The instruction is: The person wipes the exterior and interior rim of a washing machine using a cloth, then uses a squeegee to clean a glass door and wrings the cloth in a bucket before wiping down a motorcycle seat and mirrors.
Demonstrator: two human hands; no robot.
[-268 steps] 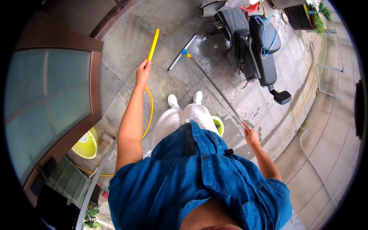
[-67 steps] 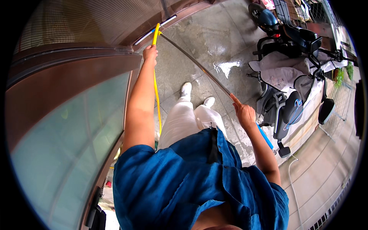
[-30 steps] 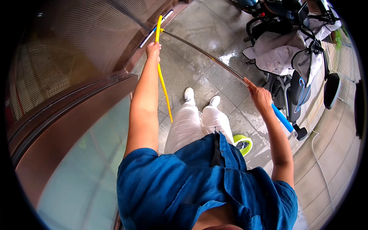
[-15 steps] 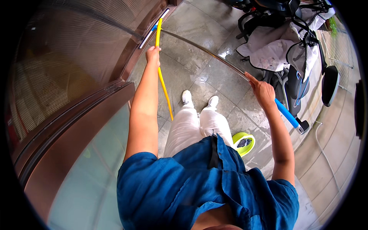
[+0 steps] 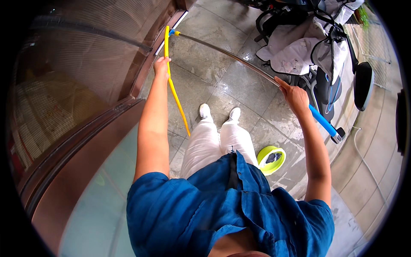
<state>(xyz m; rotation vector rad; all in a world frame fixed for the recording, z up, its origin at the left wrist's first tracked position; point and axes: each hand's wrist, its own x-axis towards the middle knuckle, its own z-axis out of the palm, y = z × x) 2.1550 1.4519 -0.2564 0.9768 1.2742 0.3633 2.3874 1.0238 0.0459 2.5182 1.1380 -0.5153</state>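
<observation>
My left hand is closed around a yellow hose just below its upper end. The rest of the hose hangs down beside my left leg. My right hand is wrapped round the pole of a long-handled squeegee, index finger stretched along the shaft. The pole's blue grip sticks out behind that hand. At the far end, a blue and yellow joint meets the squeegee head, whose pale strip lies along the brown frame. The hose end partly covers the head.
Grey floor tiles are wet around my white shoes. A lime-green bucket with something dark inside stands right of my legs. At upper right is a scooter with a pale cover. Brown-framed glass borders my left.
The hose end and my left hand have shifted a little left and down in the picture. The squeegee's yellow joint now shows beside the hose. Both hands keep their grips.
</observation>
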